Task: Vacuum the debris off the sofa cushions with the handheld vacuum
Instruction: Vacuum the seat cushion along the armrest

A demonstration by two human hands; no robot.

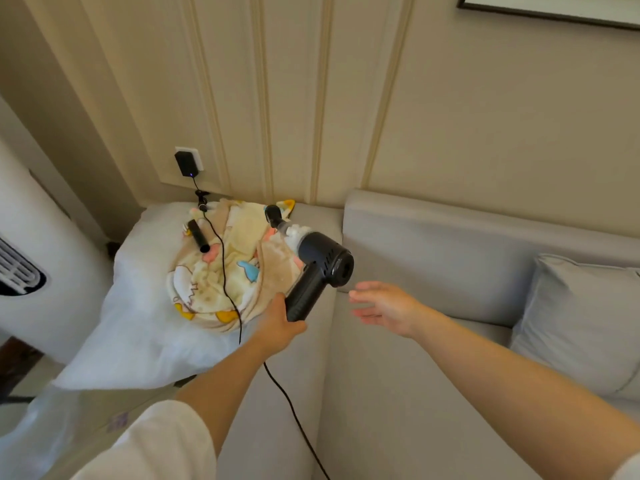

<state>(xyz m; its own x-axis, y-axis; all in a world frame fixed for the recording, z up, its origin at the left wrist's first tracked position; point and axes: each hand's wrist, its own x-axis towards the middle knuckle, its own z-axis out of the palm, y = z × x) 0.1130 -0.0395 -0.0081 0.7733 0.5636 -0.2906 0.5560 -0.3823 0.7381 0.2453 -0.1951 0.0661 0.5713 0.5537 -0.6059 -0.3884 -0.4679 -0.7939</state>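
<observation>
My left hand [280,323] grips the handle of a black handheld vacuum [320,268], held up over the sofa's wide grey armrest [294,393]. Its clear dust cup and short black nozzle point away toward the wall. My right hand [384,306] hovers open just to the right of the vacuum's rear end, fingers spread, touching nothing. The grey sofa backrest [450,251] and seat [398,393] lie to the right. No debris is visible on the cushions from here.
A folded cartoon-print blanket [221,271] rests on a white pillow [145,323] left of the armrest, with a black tube attachment [198,235] on it. A black cable [228,292] runs from a wall charger [187,163] across the blanket. A grey cushion [581,323] sits at right; a white appliance [31,271] stands at left.
</observation>
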